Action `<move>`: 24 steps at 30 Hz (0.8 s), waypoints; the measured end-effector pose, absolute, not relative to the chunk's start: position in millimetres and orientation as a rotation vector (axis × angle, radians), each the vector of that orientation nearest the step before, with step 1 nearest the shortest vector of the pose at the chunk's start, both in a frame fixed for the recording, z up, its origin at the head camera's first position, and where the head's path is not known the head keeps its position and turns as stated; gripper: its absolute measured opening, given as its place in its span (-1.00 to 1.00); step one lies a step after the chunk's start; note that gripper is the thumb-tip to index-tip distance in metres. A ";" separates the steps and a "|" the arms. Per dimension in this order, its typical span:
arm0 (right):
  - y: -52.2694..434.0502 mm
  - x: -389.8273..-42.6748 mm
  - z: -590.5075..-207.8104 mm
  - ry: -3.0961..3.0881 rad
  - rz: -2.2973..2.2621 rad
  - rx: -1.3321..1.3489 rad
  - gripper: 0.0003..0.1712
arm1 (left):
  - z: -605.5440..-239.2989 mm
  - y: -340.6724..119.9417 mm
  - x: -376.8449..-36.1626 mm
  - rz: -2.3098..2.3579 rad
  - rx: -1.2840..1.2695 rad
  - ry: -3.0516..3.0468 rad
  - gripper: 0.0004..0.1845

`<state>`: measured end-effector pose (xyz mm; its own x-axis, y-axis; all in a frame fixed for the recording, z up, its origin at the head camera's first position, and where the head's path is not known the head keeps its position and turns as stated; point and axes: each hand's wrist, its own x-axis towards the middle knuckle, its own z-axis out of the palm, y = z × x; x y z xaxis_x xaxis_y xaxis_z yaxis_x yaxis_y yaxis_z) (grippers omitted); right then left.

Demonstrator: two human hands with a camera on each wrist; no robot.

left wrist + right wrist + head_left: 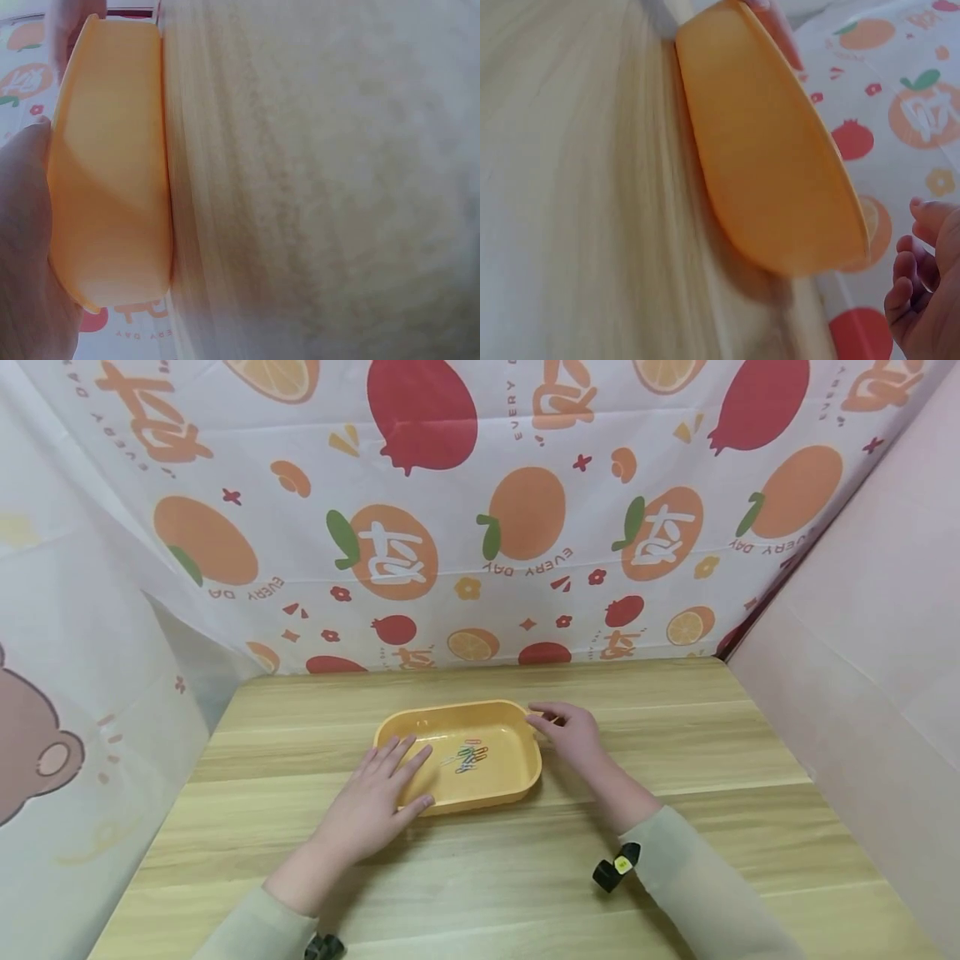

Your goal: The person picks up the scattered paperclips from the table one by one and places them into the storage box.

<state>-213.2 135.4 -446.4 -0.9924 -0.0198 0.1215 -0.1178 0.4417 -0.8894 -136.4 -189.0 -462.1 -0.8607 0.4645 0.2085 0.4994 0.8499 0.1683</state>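
1. We are resting our left hand (372,802), fingers spread flat, on the near-left rim of the orange tray (517,781).
2. Our right hand (573,732), fingers loosely relaxed, is touching its far-right corner.
3. Coloured paper clips (470,756) are lying inside the tray, mid-worktop (675,760).

L hand (372,806) flat, fingers (408,757) spread fwd; R hand (572,732) loosely curled, both forearms extended.
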 end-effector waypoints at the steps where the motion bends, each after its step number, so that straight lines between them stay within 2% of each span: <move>1: 139.7 -213.3 -449.4 -2.583 1.622 0.118 -0.66 | -462.9 -189.5 -136.1 -0.333 -0.752 -2.867 -0.21; 24: 233.1 -198.9 -488.1 -2.758 1.490 -0.004 -0.56 | -462.8 -190.0 -135.4 -0.356 -0.748 -2.873 -0.21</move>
<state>-198.9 233.1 -488.1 -1.0000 0.0058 0.0049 -0.0010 0.5484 -0.8362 -135.4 -190.0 -462.8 -0.8641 0.4598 0.2048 0.4959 0.8474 0.1898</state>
